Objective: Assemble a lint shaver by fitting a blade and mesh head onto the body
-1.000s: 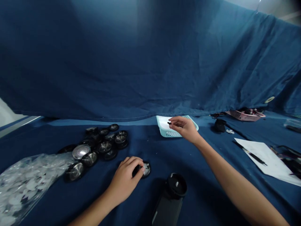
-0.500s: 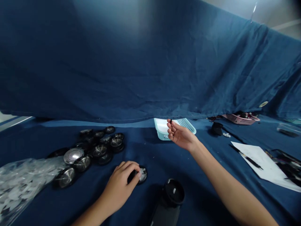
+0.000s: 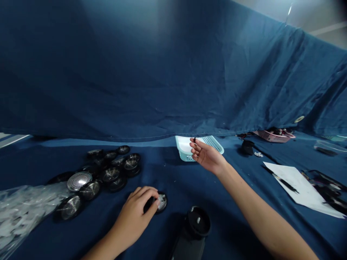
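Black disc [image 3: 166, 204] lay under my left hand [image 3: 137, 209], whose half-curled fingers and thumb gripped its edge. My right hand [image 3: 207, 157], loosely curled, pinched a small black piece [image 3: 194, 139] between thumb and forefinger, partly hiding the blue basket [image 3: 185, 156] behind it. Left of my left hand were more black discs [image 3: 110, 174]; right of it, a black cup [image 3: 203, 213]. Whitish parts [image 3: 162, 200] sat within the disc's dark rim.

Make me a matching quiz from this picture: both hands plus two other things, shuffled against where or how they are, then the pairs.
1 left hand
2 right hand
3 clear bag
4 white sheet

A under a dark pen-like item
B pinching a small dark piece
C holding many white pieces
D gripping a round black part

1-D, 2-B, 3-C, 4-A
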### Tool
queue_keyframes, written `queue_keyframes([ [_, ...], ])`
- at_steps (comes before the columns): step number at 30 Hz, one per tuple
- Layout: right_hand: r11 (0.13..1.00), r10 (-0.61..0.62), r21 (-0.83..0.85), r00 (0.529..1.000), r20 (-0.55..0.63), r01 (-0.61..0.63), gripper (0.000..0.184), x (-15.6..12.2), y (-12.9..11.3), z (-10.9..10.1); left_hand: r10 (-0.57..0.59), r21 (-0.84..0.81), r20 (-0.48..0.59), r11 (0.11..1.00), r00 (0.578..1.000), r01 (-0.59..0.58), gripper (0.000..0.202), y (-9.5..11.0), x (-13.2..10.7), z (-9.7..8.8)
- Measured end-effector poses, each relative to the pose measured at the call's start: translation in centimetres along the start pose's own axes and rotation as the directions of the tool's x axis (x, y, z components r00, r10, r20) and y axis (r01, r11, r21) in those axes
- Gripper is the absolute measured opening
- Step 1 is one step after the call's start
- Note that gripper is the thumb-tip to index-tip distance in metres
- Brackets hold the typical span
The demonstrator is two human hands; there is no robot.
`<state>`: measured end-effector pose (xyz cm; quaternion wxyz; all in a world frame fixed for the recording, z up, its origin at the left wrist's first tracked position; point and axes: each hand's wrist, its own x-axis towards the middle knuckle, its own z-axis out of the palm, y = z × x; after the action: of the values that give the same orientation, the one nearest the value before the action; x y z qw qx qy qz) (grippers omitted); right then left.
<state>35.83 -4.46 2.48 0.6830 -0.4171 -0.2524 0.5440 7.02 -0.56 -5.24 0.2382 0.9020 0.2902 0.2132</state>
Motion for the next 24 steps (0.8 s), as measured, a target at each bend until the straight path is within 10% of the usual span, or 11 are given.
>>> queue_keyframes([
  [15, 0.943, -0.247, -0.265, 0.958, -0.146, 0.203, 0.033, 0.2, -0.9, -0.7, 0.040, 0.006, -0.016, 0.999, 0.999, -0.039, 0.018, -0.3, 0.1, 0.2],
  [24, 0.518, -0.558, -0.818, 0.823, -0.103, 0.249, 0.023, 2.4, 0.2, -3.2, 0.010, 0.015, 0.003, 1.000, 1.000, -0.010, 0.017, -0.3, 0.1, 0.2],
])
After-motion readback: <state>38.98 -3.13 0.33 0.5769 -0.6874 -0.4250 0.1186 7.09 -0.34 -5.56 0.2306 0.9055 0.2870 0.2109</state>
